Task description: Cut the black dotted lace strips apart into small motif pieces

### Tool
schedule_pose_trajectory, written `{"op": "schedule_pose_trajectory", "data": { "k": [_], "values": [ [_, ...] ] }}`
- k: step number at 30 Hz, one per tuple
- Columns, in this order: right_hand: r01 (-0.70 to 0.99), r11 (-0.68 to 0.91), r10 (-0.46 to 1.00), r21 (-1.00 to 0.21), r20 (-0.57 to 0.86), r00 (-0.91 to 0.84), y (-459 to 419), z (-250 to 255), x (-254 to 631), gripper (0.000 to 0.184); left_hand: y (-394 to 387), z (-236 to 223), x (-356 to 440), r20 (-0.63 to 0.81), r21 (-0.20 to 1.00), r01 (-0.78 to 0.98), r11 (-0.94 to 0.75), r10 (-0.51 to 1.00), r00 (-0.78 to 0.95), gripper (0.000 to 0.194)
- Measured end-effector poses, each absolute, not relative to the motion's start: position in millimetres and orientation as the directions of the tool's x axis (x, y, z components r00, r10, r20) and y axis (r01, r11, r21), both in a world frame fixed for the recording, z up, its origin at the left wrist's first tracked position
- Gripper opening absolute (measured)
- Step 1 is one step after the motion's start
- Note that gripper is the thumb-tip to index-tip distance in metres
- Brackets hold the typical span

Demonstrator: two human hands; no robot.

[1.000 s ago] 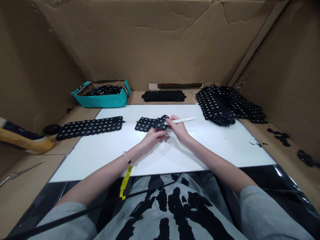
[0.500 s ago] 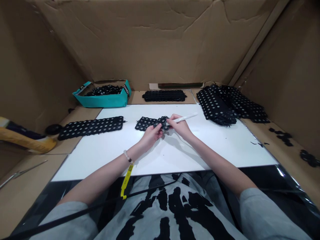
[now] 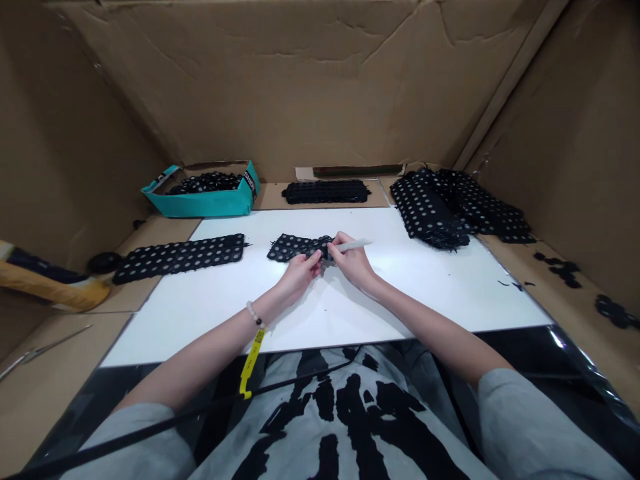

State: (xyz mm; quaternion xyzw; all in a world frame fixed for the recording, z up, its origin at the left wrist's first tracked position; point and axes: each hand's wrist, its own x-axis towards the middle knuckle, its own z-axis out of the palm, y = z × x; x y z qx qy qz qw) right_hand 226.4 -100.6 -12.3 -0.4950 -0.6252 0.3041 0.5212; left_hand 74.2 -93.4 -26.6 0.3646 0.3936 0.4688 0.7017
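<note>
Over the middle of the white board point(image 3: 280, 313), a black polka-dot fabric piece point(image 3: 293, 247) is gripped by my left hand point(image 3: 301, 272), thumb on top near its right end. That end looks bunched up. My right hand point(image 3: 354, 262) closes around a white pen-like tool point(image 3: 355, 245), whose tip end meets the fabric by my left thumb. The exact tip is hidden by my fingers. To the left lies a flat dotted strip point(image 3: 185, 258), partly on the board.
Behind the board stand a teal box point(image 3: 210, 205) holding dotted fabric and a dark fabric stack point(image 3: 326, 191). A dotted pile point(image 3: 430, 207) lies at the back right. On the left are scissors point(image 3: 47, 349) and a yellow bottle-like container point(image 3: 60, 283). Cardboard walls point(image 3: 270, 87) enclose the area.
The white pen-like tool has swung, its rear end now lower and further left. My right hand has shifted slightly; my left hand keeps its hold on the fabric. The whole view has moved a little.
</note>
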Motion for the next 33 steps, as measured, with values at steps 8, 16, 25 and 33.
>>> {"op": "schedule_pose_trajectory", "data": {
  "k": [8, 16, 25, 33],
  "values": [
    [-0.262, -0.028, 0.999, -0.965, -0.021, -0.029, -94, -8, 227, 0.04, -93, -19, 72, -0.202, 0.892, -0.365, 0.265, 0.958, 0.204, 0.038],
    [-0.272, -0.056, 0.998, -0.961, -0.063, 0.021, -95, 0, 229, 0.041, -95, -18, 72, -0.301, 0.828, -0.364, 0.426, 0.886, 0.353, 0.034],
    [-0.246, -0.048, 0.998, -0.968, -0.058, 0.032, -92, 6, 237, 0.037, -92, -15, 67, -0.391, 0.612, -0.513, 0.602, 0.794, 0.465, 0.016],
    [-0.231, -0.068, 0.997, -0.97, -0.075, 0.021, -101, 7, 225, 0.04, -93, -23, 73, -0.084, 0.922, -0.367, 0.122, 0.989, 0.118, 0.036]
  ]
}}
